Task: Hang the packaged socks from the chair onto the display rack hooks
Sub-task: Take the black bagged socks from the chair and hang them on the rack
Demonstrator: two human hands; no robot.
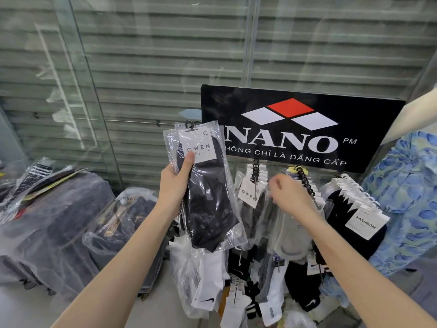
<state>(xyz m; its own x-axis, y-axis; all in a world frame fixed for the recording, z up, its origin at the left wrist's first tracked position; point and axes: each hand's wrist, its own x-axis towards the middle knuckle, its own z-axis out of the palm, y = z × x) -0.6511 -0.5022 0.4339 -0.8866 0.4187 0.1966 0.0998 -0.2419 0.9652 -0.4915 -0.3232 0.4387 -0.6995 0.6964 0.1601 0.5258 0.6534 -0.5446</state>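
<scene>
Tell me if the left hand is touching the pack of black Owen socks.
Touching. The head view shows the left hand gripping the pack of black Owen socks, thumb on its label.

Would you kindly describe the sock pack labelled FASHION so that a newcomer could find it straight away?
Find the black NANO sign atop the rack; three hooks of sock packs hang directly beneath it. On the rightmost hook, beside the blue floral garment, the front pack holds black socks. Its white card reads FASHION, whereas the left hook's cards read OWEN.
</scene>
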